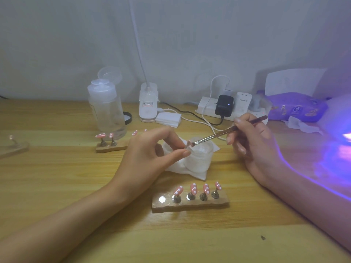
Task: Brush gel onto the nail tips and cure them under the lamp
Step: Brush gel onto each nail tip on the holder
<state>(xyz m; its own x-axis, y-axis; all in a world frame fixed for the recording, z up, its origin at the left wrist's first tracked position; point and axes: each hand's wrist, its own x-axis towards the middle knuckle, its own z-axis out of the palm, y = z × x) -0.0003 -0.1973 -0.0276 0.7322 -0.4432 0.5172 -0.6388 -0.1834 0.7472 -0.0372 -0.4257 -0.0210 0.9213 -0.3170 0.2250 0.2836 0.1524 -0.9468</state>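
Four tips (194, 187) on near stand (191, 205); left hand (150, 149) overlaps far stand (112, 148).

The wooden table (76, 186) carries a crumpled white tissue (193, 172) near its middle. Just in front of the tissue lies a wooden holder strip (190, 205) bearing four pink nail tips (194, 187). Behind and left of the tissue stand a second holder strip (112, 147) and a clear bottle (108, 111). Behind it are a white desk-lamp base (148, 106), stacked cotton pads (168, 118) and a power strip (207, 109). Far right of it is a violet-glowing curing lamp (338, 130).
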